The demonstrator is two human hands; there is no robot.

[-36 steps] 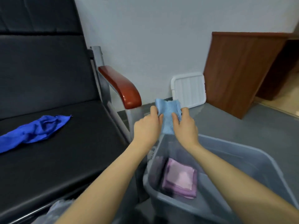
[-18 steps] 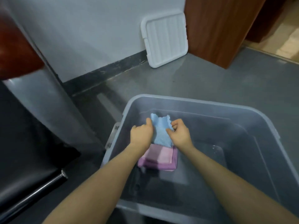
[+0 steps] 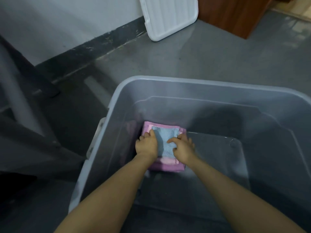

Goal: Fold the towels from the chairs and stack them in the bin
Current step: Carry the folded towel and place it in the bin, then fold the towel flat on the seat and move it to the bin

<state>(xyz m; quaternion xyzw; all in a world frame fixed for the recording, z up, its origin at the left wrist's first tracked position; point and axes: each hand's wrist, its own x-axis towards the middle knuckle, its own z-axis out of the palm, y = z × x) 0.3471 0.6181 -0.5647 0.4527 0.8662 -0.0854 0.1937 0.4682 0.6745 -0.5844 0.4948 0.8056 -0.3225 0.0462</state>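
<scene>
Blue towel set on the pink stack, both my hands on it

My left hand (image 3: 146,145) and right hand (image 3: 182,147) curl their fingers onto the side edges of the folded blue towel (image 3: 165,141), which lies between them on the pink towel (image 3: 165,165), long axis running away from me. The pink towel sits on the bin (image 3: 198,81) floor beside the left wall. Both hands are equally near; I judge letting go upward comes next.
</scene>
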